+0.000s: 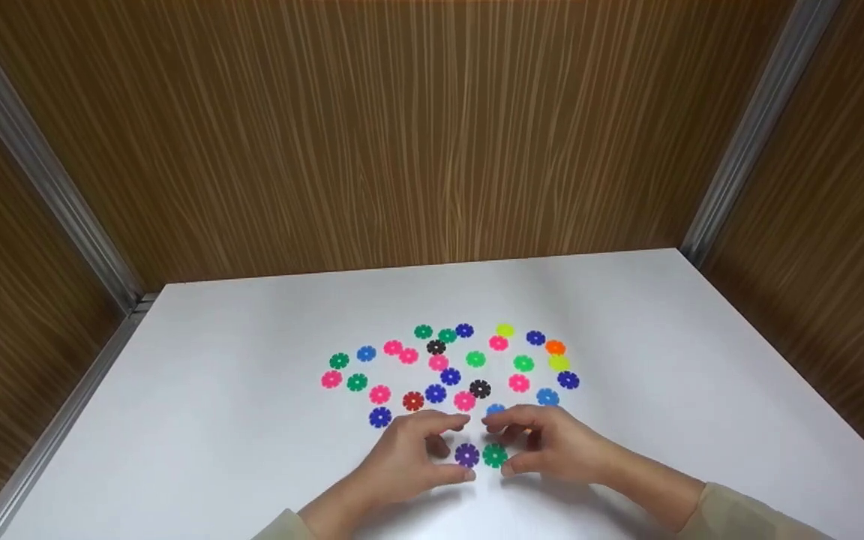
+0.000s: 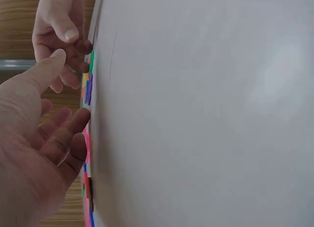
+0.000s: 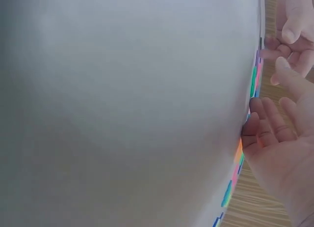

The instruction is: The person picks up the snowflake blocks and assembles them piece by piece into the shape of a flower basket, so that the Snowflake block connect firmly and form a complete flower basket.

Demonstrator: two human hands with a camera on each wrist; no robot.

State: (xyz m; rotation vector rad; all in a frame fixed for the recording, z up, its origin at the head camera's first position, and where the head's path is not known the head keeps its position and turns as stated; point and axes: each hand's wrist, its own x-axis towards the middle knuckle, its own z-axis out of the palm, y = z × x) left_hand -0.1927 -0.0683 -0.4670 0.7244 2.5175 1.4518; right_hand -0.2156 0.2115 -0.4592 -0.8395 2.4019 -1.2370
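As the head view catches it, left hand (image 1: 402,461) and right hand (image 1: 563,446) flank a purple slotted disc (image 1: 461,455) and a green slotted disc (image 1: 490,455), side by side on the white table (image 1: 199,405), more coloured discs (image 1: 446,376) beyond. Over to the left wrist: thumb and fingers apart, grip released. Right wrist now: fingers bend loosely, grip released too.

The worktop (image 1: 199,390) is white. A brown back wall (image 1: 402,135) with pale stripes stands behind it. The left wall (image 1: 4,300) and right wall (image 1: 814,300) are stripy too. Gray poles (image 1: 754,127) fill both back corners.
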